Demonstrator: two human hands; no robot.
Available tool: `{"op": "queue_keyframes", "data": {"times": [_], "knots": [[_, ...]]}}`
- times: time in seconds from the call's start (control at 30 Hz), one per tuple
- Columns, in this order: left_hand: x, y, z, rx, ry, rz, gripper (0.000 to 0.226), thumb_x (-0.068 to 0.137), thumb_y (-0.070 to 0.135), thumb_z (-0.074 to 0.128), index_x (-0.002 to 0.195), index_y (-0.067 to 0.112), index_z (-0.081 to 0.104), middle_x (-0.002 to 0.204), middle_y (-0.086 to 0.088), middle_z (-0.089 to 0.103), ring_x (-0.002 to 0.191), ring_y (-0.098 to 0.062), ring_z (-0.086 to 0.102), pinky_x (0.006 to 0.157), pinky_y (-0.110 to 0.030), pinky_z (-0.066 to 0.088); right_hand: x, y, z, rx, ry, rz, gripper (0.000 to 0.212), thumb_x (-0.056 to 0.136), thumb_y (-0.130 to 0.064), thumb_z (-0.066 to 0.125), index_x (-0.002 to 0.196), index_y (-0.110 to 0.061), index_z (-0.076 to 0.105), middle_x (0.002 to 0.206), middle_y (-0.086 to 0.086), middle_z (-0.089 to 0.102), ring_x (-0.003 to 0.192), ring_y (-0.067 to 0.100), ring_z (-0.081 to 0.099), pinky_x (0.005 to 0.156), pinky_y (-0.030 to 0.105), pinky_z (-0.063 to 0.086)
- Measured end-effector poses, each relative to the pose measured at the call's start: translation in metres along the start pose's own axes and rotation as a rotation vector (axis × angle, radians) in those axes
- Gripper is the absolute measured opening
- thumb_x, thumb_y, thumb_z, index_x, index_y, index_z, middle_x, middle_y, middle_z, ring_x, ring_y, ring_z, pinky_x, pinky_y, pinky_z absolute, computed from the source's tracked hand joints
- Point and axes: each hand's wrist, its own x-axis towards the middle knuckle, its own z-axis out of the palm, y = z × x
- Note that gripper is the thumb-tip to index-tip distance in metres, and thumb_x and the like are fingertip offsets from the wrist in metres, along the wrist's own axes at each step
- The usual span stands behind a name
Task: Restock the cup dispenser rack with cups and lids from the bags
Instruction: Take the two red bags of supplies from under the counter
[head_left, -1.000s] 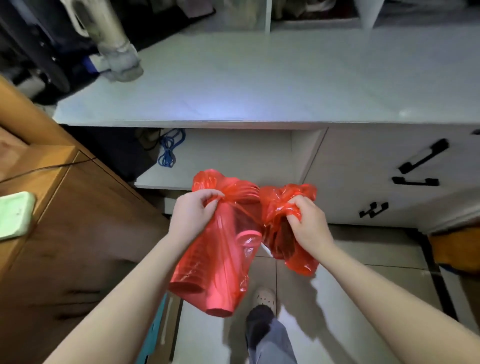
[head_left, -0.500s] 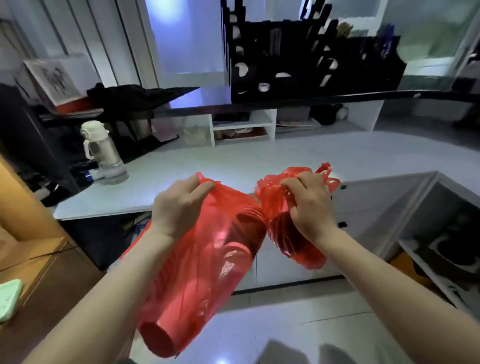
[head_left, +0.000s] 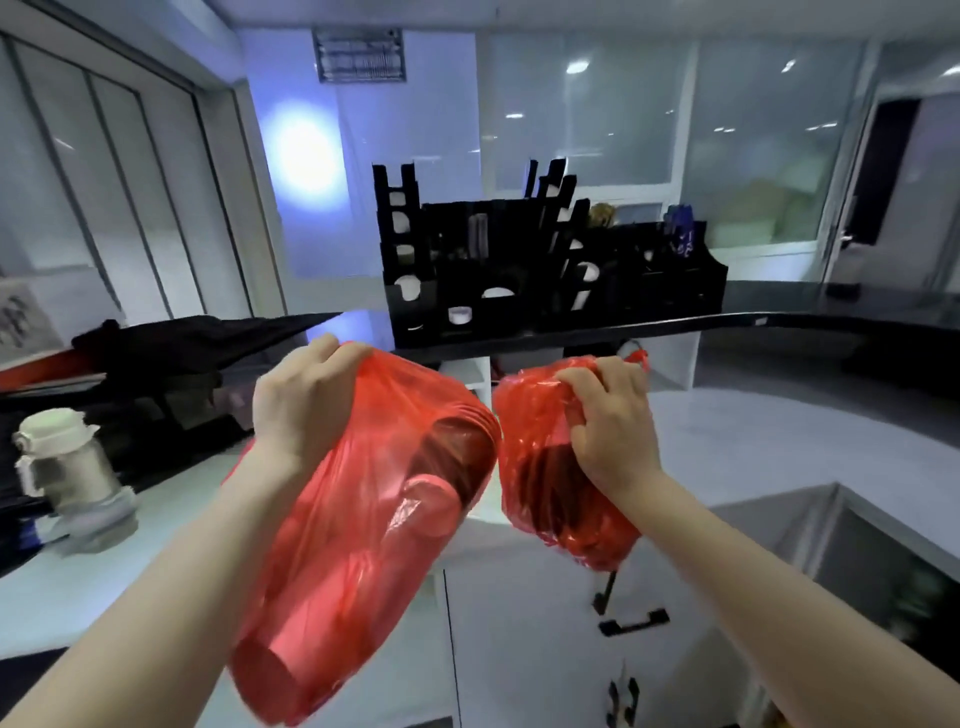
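Observation:
My left hand (head_left: 301, 400) grips the bunched top of a large red plastic bag (head_left: 353, 545) with stacks of cups showing through it. My right hand (head_left: 613, 421) grips a smaller red plastic bag (head_left: 540, 483) with dark round shapes inside; what they are I cannot tell. Both bags hang in the air over the white counter (head_left: 753, 441). The black cup dispenser rack (head_left: 519, 270) stands beyond them on a raised dark shelf (head_left: 779, 312), with a few white cups and lids showing in its slots.
A grey water bottle (head_left: 72, 483) stands on the counter at left, with dark cloth (head_left: 197, 338) heaped behind it. White drawers with black handles (head_left: 634, 621) lie below the counter. An open cabinet (head_left: 893, 571) is at lower right.
The view has swung up from the floor to the counter and rack. Both hands have lifted the red bags higher and a little apart.

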Motion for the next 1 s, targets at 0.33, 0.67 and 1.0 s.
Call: {"op": "queue_keyframes", "data": {"times": [0.33,0.67,1.0], "knots": [[0.047,0.025,0.176,-0.114,-0.123,0.012,0.028,0.078,0.015,0.054,0.100,0.018,0.072,0.074,-0.009,0.053,0.064,-0.034,0.060,0.050,-0.040,0.047,0.025,0.133,0.105,0.045,-0.363,0.200,0.036,0.080,0.006,0.058,0.113,-0.006,0.064,0.112,0.015,0.053,0.107,0.035,0.045,0.091,0.044,0.043],[0.121,-0.015,0.288,-0.091,-0.088,0.013,0.025,0.080,0.014,0.063,0.102,0.022,0.070,0.074,-0.008,0.050,0.068,-0.035,0.056,0.052,-0.040,0.046,0.033,0.194,0.207,0.062,-0.460,0.383,0.038,0.085,0.004,0.054,0.119,-0.010,0.062,0.115,0.006,0.049,0.113,0.026,0.042,0.095,0.036,0.041],[0.092,-0.018,0.335,-0.258,-0.030,0.175,0.025,0.081,0.013,0.050,0.089,0.015,0.074,0.069,-0.007,0.051,0.061,-0.031,0.055,0.045,-0.037,0.047,0.051,0.215,0.274,0.139,-0.464,0.377,0.031,0.085,-0.004,0.058,0.112,-0.018,0.064,0.108,-0.014,0.032,0.106,0.016,0.042,0.093,0.029,0.039]]}}
